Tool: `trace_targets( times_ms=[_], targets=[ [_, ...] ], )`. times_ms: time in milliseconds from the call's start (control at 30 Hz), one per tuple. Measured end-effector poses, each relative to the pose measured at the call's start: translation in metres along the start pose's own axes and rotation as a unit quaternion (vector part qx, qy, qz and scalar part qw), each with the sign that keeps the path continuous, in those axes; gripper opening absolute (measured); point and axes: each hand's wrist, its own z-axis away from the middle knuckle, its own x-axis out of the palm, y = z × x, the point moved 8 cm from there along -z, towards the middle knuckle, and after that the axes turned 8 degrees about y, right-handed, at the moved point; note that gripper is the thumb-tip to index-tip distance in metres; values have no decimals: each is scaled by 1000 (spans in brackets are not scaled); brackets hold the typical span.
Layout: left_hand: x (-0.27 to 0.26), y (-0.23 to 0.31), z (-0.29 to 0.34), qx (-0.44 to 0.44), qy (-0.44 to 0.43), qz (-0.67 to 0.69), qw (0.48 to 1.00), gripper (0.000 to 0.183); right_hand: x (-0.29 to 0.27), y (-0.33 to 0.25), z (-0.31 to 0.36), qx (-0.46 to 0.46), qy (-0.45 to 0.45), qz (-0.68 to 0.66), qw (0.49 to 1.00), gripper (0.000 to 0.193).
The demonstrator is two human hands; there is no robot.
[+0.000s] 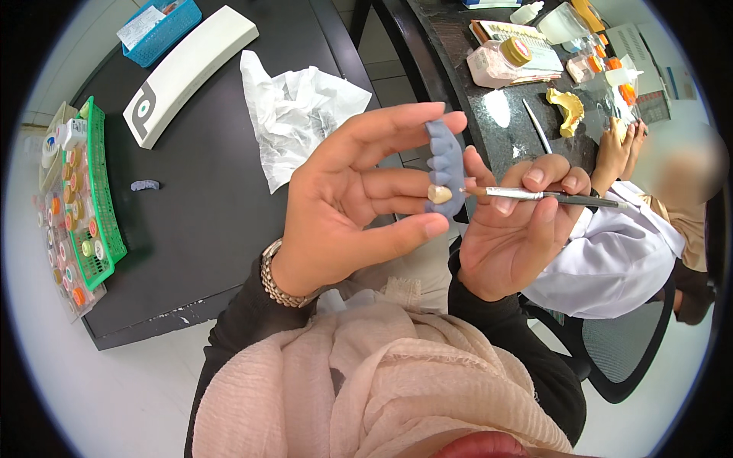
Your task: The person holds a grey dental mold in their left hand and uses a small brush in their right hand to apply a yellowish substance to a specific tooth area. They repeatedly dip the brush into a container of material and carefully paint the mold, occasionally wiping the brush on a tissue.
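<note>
My left hand (359, 191) holds a blue-grey dental model (443, 164) upright, fingertips at its top and thumb near its lower end. One cream-coloured tooth crown (439, 194) stands out on the model's lower part. In my right hand (523, 221) a thin brush (527, 194) with a silver ferrule and black handle is pinched between thumb and fingers. Its tip points left and meets or nearly meets the model beside the crown; I cannot tell whether they touch. A small blue-grey model piece (145, 185) lies on the black table at left.
Crumpled white tissue (301, 111) and a long white case (191, 72) lie on the black table (206, 229). Beside them are a green basket (103, 198) of small jars and a blue basket (164, 30). At right, a co-worker's hands (615, 153) are near a yellow dental cast (565, 111) and bottles.
</note>
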Motion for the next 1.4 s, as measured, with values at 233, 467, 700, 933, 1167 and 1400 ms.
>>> trace_targets(
  times_ms=[233, 467, 700, 933, 1167, 1400],
  targets=[
    [6, 4, 5, 19, -32, -17, 999, 65, 2, -3, 6, 0, 5, 2, 1000, 23],
    [7, 5, 5, 39, -46, -18, 998, 65, 5, -6, 6, -31, -29, 7, 999, 25],
    [5, 5, 3, 50, -47, -26, 997, 65, 9, -4, 2, -29, -43, 14, 999, 26],
    [4, 4, 1, 46, -41, -30, 998, 65, 10, -3, -2, -28, -51, 10, 998, 26],
    [4, 5, 0, 45, -38, -31, 998, 65, 10, -6, -3, -31, -60, -2, 998, 24],
    [4, 6, 0, 38, -31, -42, 998, 65, 15, -10, 0, -58, -71, 40, 995, 23]
  ],
)
